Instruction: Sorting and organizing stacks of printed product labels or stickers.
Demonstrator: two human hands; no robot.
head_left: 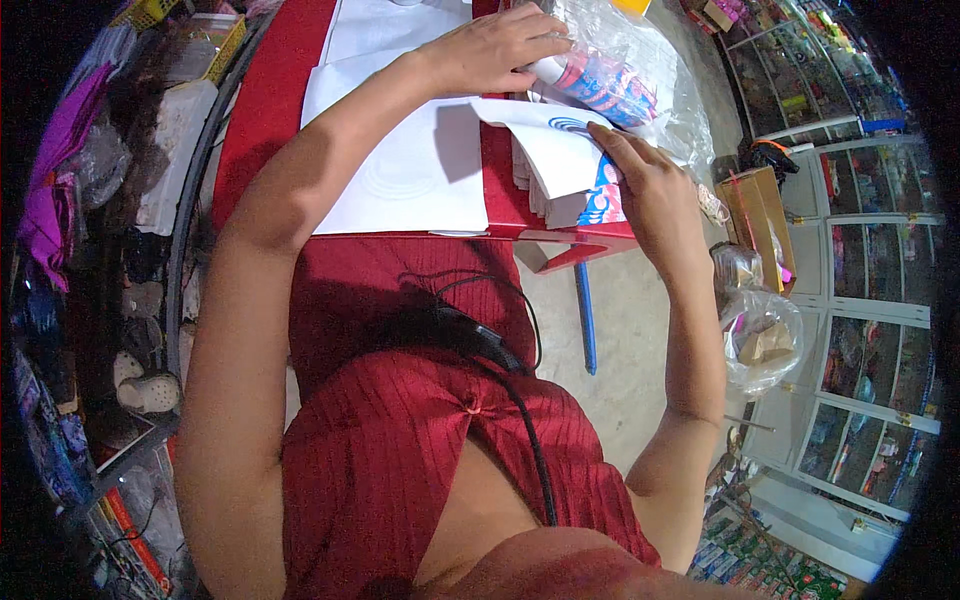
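Observation:
My left hand [498,50] is over the far part of a red table, with its thumb and fingers apart. They are close to the white end of a pink-and-blue printed cylinder [605,90], perhaps touching it. At the table's near right corner my right hand [650,178] grips the top piece of a stack of folded white paper [548,150] with blue and pink print. The top sheet lifts and curls toward the left. My right thumb is hidden. White sheets [400,185] lie flat beneath my left forearm.
Clear plastic wrapping [675,75] lies around the printed cylinder. A blue rod [586,320] shows below the red table's edge [575,235]. To the right are a cardboard box [760,220], a clear plastic bag [765,340] and glass-fronted shelves. Clogs [150,393] sit at left.

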